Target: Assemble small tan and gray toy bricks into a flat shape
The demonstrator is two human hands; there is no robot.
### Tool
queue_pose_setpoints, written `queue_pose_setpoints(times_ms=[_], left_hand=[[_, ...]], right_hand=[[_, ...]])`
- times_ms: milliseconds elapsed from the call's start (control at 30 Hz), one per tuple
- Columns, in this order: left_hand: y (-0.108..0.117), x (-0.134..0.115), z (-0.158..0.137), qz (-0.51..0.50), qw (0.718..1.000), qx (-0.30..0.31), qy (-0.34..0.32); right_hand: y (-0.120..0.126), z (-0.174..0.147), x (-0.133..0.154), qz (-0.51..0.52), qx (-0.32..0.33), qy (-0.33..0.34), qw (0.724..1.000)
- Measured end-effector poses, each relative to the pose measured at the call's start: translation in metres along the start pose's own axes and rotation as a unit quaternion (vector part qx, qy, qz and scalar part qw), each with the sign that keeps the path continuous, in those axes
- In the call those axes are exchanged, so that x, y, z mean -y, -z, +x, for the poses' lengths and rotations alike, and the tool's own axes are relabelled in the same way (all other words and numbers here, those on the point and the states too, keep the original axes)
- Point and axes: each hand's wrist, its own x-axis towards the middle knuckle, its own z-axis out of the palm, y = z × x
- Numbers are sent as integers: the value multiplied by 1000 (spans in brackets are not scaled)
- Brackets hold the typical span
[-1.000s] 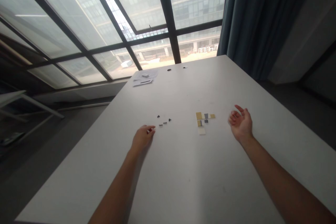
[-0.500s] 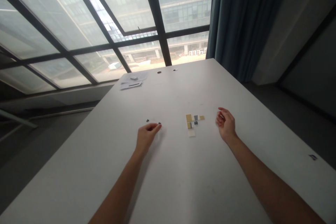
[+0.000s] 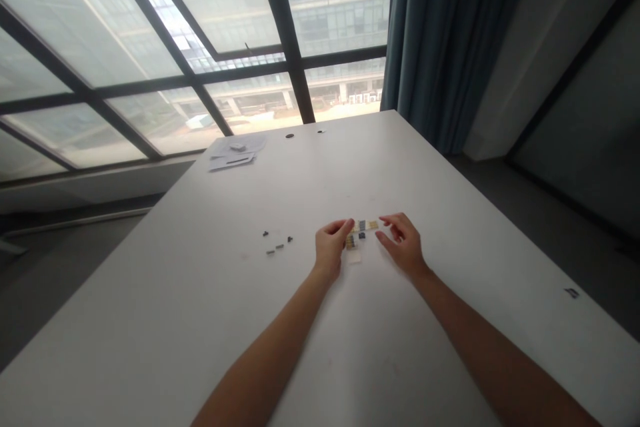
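A flat group of small yellow and grey block-like pieces [image 3: 373,224] lies mid-table, partly covered by my left hand [image 3: 330,250]. That hand is closed, thumb and fingers pinched together at the group's left edge; what lies between the fingertips is hidden. To the right of the group, my right hand [image 3: 406,243] is open, thumb and forefinger apart, with nothing visible between them. A small dark piece [image 3: 362,235] sits by the group, and a pale square [image 3: 355,257] lies at its near end. Several small dark pieces [image 3: 279,247] are scattered left of my left hand.
The white table [image 3: 200,293] stretches toward a large window. Papers [image 3: 235,153] with a small pale object on top lie at the far left. A dark-marked scrap [image 3: 571,293] rests near the right edge. A blue curtain [image 3: 440,47] hangs beyond the table.
My left hand has moved right, from the scattered dark pieces to the yellow and grey group. My right hand has come left toward the group, its fingers spreading. The view has shifted slightly right.
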Motion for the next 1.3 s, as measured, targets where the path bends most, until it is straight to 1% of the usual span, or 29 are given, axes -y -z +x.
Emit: queue_pose_setpoints(times_ms=[133, 233, 400, 500, 633, 733, 767, 800, 833, 867, 933, 1000, 1067, 1133, 1200, 1300], left_hand=[[-1, 5, -5, -8, 1000, 17, 15], [-1, 6, -7, -8, 999, 38, 26], [-2, 5, -9, 8, 999, 42, 23], [-3, 3, -11, 4, 997, 55, 45], [-4, 3, -13, -5, 996, 61, 72], [-4, 5, -12, 25, 995, 68, 63], [-2, 5, -12, 50, 995, 69, 42], [-1, 5, -12, 86, 994, 69, 6], [1, 3, -11, 131, 988, 71, -46], [4, 2, -12, 179, 975, 76, -108], [9, -1, -13, 266, 931, 97, -232], [14, -4, -14, 326, 882, 122, -317], [19, -4, -14, 360, 848, 137, -363], [21, -2, -13, 380, 827, 139, -391], [23, 2, -10, 389, 814, 137, -409], [24, 7, -6, 395, 803, 139, -424]], right_hand=[[-4, -4, 8, -64, 39, 64, 995], [-6, -7, 8, -85, 50, 102, 990], [-5, -5, 5, -131, 60, 176, 974], [-4, -3, 4, -149, 70, 213, 963], [-4, -2, 3, -152, 90, 226, 958], [-4, -2, 3, -157, 91, 226, 957], [-4, -2, 3, -156, 89, 227, 957], [-4, -2, 3, -155, 89, 227, 957], [-4, -2, 3, -154, 89, 226, 958], [-3, -2, 3, -155, 91, 222, 958], [-3, -3, 2, -158, 99, 212, 959], [-3, -3, 1, -160, 107, 205, 960], [-2, -2, 0, -161, 112, 204, 959], [-1, -2, 0, -163, 122, 205, 957], [1, -1, 0, -165, 136, 205, 955], [2, 0, 0, -167, 156, 203, 952]])
